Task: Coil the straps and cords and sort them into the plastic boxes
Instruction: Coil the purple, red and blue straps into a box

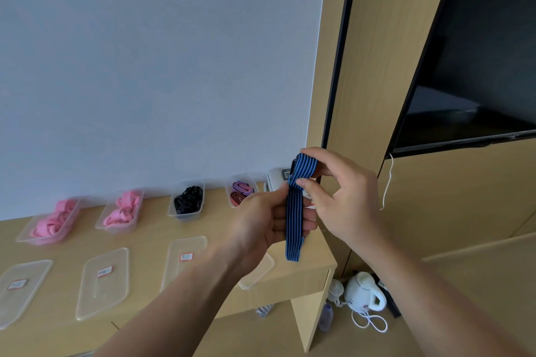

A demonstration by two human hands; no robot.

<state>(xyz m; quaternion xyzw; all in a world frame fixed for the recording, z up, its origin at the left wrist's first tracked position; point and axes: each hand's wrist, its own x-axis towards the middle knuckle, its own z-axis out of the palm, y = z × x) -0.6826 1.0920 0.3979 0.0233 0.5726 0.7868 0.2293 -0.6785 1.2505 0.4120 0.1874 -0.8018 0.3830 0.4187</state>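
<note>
Pale wall [145, 66], wooden desk [145, 229], dark wall-mounted screen [478, 52].

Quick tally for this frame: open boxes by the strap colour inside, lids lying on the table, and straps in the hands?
Open boxes of pink straps: 2
Open box of black straps: 1
Open box of purple and red straps: 1
Flat clear lids: 4
Held blue striped strap, in left hand and right hand: 1
Total: 9

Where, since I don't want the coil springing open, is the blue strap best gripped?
Grip the strap at mid-length, squeezing its flat faces from the left, as the left hand does. It stands upright as a long flat bundle of layers, so pressure there should hold them together; the right hand pinches the top.
</note>
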